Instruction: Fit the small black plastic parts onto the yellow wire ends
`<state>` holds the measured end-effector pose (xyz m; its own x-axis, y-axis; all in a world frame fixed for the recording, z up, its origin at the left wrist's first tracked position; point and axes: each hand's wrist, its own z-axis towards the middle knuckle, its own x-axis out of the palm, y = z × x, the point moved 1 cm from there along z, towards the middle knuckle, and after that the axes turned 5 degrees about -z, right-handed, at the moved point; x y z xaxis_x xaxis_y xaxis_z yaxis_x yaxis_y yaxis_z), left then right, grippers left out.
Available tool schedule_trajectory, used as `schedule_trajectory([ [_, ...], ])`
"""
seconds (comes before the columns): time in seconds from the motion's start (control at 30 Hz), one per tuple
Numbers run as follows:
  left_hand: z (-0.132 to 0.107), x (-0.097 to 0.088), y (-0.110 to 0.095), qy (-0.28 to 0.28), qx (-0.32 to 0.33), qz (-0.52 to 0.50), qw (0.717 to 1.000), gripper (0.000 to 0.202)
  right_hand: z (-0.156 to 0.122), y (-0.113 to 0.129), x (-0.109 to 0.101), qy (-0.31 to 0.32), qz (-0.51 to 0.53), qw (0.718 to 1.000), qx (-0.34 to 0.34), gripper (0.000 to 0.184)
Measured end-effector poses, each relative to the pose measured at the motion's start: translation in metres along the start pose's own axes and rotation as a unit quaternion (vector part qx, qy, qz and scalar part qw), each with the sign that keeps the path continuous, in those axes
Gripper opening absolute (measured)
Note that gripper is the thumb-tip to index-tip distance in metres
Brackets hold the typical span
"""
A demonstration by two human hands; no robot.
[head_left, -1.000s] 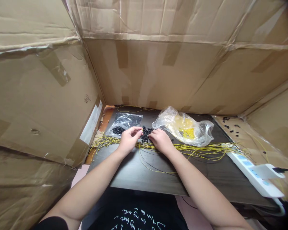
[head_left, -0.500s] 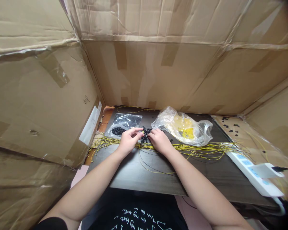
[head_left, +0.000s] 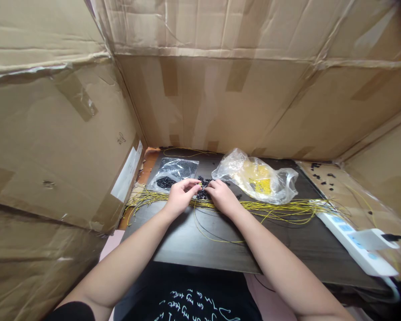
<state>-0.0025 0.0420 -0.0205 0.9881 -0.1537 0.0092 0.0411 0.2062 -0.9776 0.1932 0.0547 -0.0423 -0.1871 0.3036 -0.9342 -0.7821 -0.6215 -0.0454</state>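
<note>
Your two hands have drawn slightly closer together since the earlier frame, the left shifting a little to the right; both work above one dark table (head_left: pixel 173 243). Left hand (head_left: pixel 181 195): thumb and index finger pinched narrow on one small yellow piece (head_left: pixel 200 183); this piece sits at your fingertips, over one pile of black parts (head_left: pixel 201 195), too small to count. Right hand (head_left: pixel 223 195): fingers drawn together at the right edge of the pile; you cannot tell from this view whether they grip a part. Two clear bags lie beyond your hands: one black-parts bag (head_left: pixel 194 164) at left, one yellow-parts bag (head_left: pixel 234 162) at right; one bundle of wires (head_left: pixel 277 206), strands uncountable, crosses the table; one power strip (head_left: pixel 349 240) lies at right, carrying one white adapter (head_left: pixel 370 238).
</note>
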Motion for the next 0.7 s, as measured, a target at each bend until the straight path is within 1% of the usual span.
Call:
schedule_trajectory([
  [0.3,0.0,0.0,0.003,0.004,0.003,0.007,1.0,0.031,0.002,0.0,-0.008,-0.03,0.036,0.999,0.018,0.025],
  [0.37,0.0,0.0,0.004,0.005,0.0,0.004,1.0,0.031,0.001,0.002,-0.011,-0.057,0.067,0.995,0.047,0.023],
  [0.4,0.0,0.0,0.004,0.006,-0.002,0.003,1.0,0.031,0.001,0.003,-0.013,-0.079,0.106,0.988,0.077,0.021],
  [0.43,0.0,0.0,0.004,0.007,-0.004,0.002,1.0,0.032,0.001,0.005,-0.014,-0.103,0.164,0.974,0.115,0.018],
  [0.47,0.0,0.0,0.004,0.009,-0.005,0.001,1.0,0.032,0.001,0.006,-0.014,-0.124,0.239,0.95,0.156,0.015],
  [0.53,-0.001,0.001,0.004,0.013,-0.005,-0.001,1.0,0.033,0.001,0.009,-0.015,-0.142,0.399,0.88,0.217,0.017],
  [0.6,-0.002,0.002,0.002,0.018,-0.004,-0.001,1.0,0.033,0.002,0.014,-0.015,-0.131,0.51,0.817,0.234,0.024],
  [0.63,-0.002,0.003,0.002,0.019,-0.005,-0.001,1.0,0.033,0.003,0.016,-0.016,-0.125,0.545,0.795,0.236,0.026],
  [0.7,-0.002,0.004,0.001,0.018,-0.013,-0.006,1.0,0.033,0.004,0.019,-0.017,-0.119,0.586,0.764,0.241,0.028],
])
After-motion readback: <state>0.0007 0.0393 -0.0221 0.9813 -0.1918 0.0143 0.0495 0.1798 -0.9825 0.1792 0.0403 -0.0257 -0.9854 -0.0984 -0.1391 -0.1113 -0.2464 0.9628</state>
